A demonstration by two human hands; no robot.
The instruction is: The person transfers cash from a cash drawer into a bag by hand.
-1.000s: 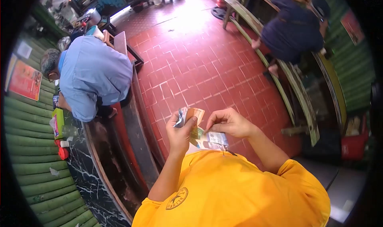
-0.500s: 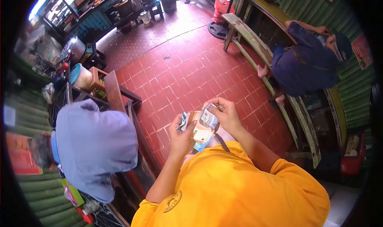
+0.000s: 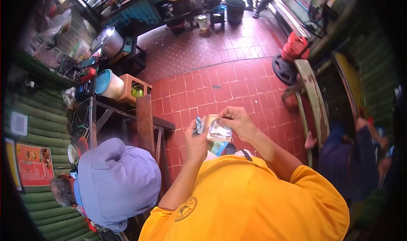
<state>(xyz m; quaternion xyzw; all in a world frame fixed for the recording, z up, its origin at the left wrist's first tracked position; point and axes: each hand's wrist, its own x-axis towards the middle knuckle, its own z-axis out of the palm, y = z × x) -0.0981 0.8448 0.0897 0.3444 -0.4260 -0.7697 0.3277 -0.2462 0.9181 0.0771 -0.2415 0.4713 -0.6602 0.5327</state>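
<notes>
Both hands are up in front of the yellow shirt (image 3: 250,198), and the banknotes (image 3: 217,131) are the centre of it all. The left hand (image 3: 196,141) has its grip closed round the lower edge of the banknotes, thumb pressed on the near face, with a folded blue note (image 3: 198,125) poking up just left of the stack. The right hand (image 3: 237,121) comes in from the right of the banknotes, its grip narrow, fingertips pinching the top note at its upper edge. The stack stands nearly upright, tilted slightly toward the chest, held over the red tiled floor (image 3: 220,86).

Below and left of the banknotes, a person in a light blue shirt (image 3: 116,181) bends forward, close by a dark wooden bench (image 3: 145,122). Further left of the banknotes, beyond that bench, a turquoise fan (image 3: 103,82) sits just beside an orange crate (image 3: 131,86). Well right of the banknotes, another person in dark blue (image 3: 343,164) leans by a worn green bench (image 3: 316,101). Above the banknotes, far up the floor, a black bucket (image 3: 235,8) stands.
</notes>
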